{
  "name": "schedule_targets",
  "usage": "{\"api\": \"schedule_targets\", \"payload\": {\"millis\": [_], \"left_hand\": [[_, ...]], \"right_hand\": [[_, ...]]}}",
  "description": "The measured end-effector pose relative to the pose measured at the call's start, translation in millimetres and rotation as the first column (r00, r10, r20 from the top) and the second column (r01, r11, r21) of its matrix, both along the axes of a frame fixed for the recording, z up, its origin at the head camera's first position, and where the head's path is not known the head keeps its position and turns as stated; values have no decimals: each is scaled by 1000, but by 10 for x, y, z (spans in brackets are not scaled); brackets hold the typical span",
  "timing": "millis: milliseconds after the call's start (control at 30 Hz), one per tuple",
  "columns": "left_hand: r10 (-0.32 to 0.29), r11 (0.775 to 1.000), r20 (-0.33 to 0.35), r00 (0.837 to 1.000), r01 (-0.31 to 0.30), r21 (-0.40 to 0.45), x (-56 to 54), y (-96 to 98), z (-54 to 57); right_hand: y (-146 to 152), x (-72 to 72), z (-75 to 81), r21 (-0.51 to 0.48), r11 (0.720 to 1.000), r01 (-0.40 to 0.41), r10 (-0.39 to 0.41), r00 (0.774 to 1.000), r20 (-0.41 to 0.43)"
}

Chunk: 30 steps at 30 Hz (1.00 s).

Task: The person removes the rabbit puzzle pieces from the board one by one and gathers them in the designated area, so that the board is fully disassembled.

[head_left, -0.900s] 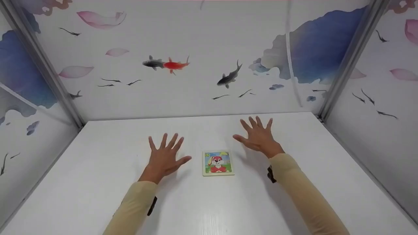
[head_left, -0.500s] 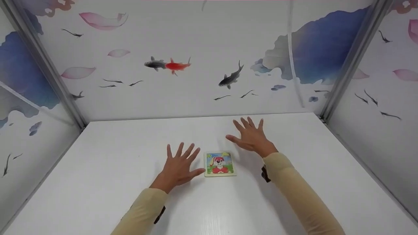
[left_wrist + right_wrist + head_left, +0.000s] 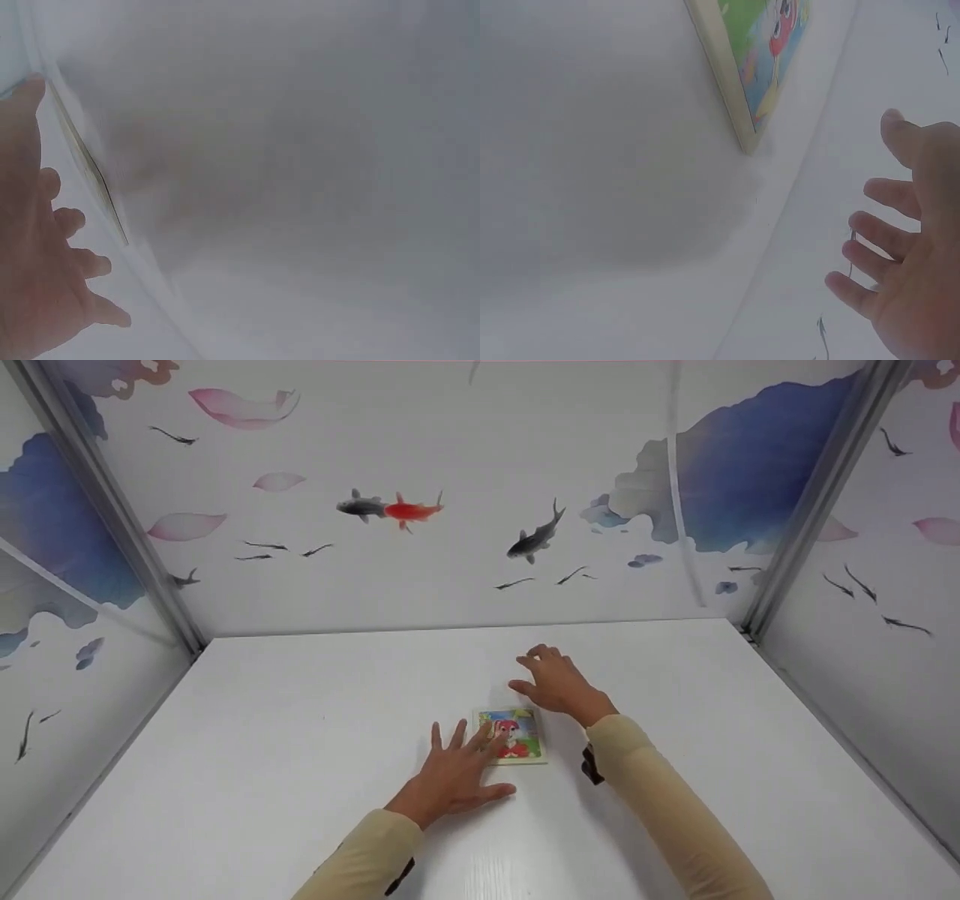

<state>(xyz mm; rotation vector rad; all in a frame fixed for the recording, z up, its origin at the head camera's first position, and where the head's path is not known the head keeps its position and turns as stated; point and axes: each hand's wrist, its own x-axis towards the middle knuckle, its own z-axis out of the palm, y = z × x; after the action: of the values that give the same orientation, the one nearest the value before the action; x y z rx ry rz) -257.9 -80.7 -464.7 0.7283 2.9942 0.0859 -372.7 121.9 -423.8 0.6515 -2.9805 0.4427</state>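
While the left hand [image 3: 454, 776] spreads wide over the left side of the rabbit picture board [image 3: 526, 737], contact unclear, we see the right hand [image 3: 559, 682] loosely bent, empty, near the far-right corner; board's on the white table [image 3: 285, 742].

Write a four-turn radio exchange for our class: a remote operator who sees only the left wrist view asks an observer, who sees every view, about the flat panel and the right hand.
Operator: On the left wrist view I get only the edge of the flat panel near the left hand. What is on its face?
Observer: The head view shows a cartoon animal printed there, mainly in red and white.
Operator: I have no sight of the right hand. Where is it?
Observer: Just beyond the panel's far right corner; the right wrist view shows a gap between the two.
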Motion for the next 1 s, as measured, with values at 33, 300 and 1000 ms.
{"api": "schedule_targets", "payload": {"millis": [33, 300, 1000], "left_hand": [[-1, 1000, 2, 1000, 1, -2, 6, 30, -4], [-19, 1000, -24, 1000, 19, -16, 26, 223, 21], [40, 999, 103, 994, -43, 25, 32, 358, 40]], "right_hand": [[-17, 2, -16, -12, 1000, -9, 9, 1000, 3], [-131, -25, -158, -204, 974, -94, 116, 988, 101], [-220, -18, -381, -383, 924, 0, 133, 938, 321]]}}
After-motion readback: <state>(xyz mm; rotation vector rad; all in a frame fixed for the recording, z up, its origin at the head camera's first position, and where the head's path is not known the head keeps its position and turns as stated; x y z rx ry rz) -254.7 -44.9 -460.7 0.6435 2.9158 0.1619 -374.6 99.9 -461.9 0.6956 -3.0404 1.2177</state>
